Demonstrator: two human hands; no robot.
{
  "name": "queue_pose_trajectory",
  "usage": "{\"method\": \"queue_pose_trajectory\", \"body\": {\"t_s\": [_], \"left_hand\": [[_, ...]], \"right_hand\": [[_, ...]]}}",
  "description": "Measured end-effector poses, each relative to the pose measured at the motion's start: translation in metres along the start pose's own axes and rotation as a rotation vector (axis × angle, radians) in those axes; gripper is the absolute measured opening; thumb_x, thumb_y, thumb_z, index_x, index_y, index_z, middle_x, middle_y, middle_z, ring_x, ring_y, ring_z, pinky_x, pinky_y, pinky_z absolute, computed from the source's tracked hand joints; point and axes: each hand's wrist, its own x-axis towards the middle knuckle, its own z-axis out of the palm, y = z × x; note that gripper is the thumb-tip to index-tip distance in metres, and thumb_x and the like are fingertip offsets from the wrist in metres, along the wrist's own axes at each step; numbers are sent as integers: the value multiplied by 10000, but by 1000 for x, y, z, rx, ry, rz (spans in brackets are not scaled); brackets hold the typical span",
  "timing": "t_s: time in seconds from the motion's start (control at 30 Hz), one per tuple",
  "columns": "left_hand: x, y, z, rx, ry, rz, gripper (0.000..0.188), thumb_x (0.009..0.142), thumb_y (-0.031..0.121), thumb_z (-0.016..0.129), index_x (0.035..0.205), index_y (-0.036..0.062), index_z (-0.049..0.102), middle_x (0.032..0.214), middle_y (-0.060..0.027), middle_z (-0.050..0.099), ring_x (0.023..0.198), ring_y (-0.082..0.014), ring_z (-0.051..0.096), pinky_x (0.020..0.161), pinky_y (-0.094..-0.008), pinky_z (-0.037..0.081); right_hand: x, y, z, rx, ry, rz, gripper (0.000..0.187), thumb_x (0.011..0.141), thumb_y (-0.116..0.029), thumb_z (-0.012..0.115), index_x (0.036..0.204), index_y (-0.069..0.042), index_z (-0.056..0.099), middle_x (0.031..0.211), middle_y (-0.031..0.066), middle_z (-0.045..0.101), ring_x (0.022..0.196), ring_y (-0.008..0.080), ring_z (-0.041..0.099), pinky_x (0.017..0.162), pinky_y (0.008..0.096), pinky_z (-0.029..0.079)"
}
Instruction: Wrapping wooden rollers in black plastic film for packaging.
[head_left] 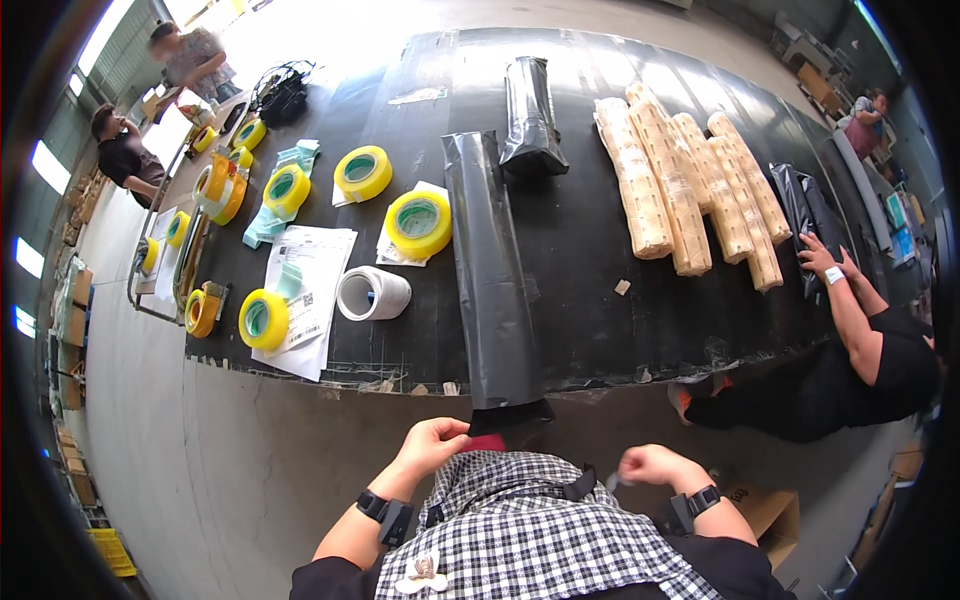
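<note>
One long black bag [488,270] overhangs the near edge of the tabletop [595,335]. Your left hand [437,443] pinches its overhanging end; your right hand [655,466] is curled, apart from it, contents unclear. Caution: excessive pull could drag the bag off or tear it.

Single view, as I observe it: a fisheye camera on the wearer's head, left of a side-by-side pair, facing forward and steeply down. The checked apron [540,530], left hand [435,446] and right hand [655,465] lie close, toward the lower edge; the black worktop [590,335] spans mid-frame; concrete floor [250,450] bends toward the dark circular rim.
</note>
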Motion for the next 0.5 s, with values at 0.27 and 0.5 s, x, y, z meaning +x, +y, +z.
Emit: {"method": "queue_pose_trajectory", "body": {"t_s": [0.27, 0.5], "left_hand": [[50, 57, -32, 867, 429, 1113, 303, 767, 43, 724, 1058, 105, 668, 1174, -93, 607, 1123, -303, 600, 966, -414, 518], [83, 73, -40, 1038, 171, 1300, 166, 751, 110, 675, 911, 129, 637, 1188, -61, 607, 1152, -263, 595, 976, -428, 518]], "right_hand": [[44, -117, -64, -351, 971, -801, 403, 684, -79, 814, 1031, -152, 623, 1153, 49, 587, 1115, 300, 558, 950, 418, 477], [123, -159, -83, -785, 990, -1107, 190, 814, -153, 626, 982, -236, 597, 1180, 4, 525, 1134, 208, 520, 949, 343, 448]]}}
